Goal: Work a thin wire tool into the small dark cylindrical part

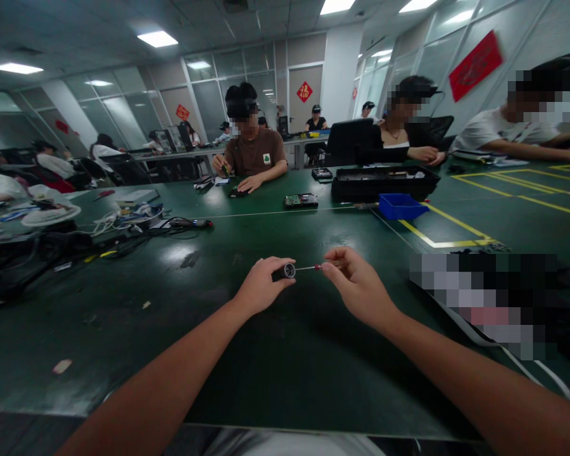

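My left hand point(261, 283) is closed around a small dark cylindrical part point(289, 271), whose round end with a pale ring faces me. In my right hand point(354, 282) is a screwdriver point(318, 267) with a thin metal shaft and a red collar; my fingers cover most of its handle. The shaft points left and its tip meets the side of the cylindrical part. Whether the tip sits in a screw is too small to tell. Both hands are above the green table point(266, 367), near its middle.
Tangled cables point(137, 218) and a white round device point(52, 214) lie at the left. Ahead are a hard drive point(301, 200), a blue bin point(403, 206) and a black tray point(384, 183). A blurred-out item point(494, 304) rests at right. A co-worker in brown point(256, 149) sits opposite.
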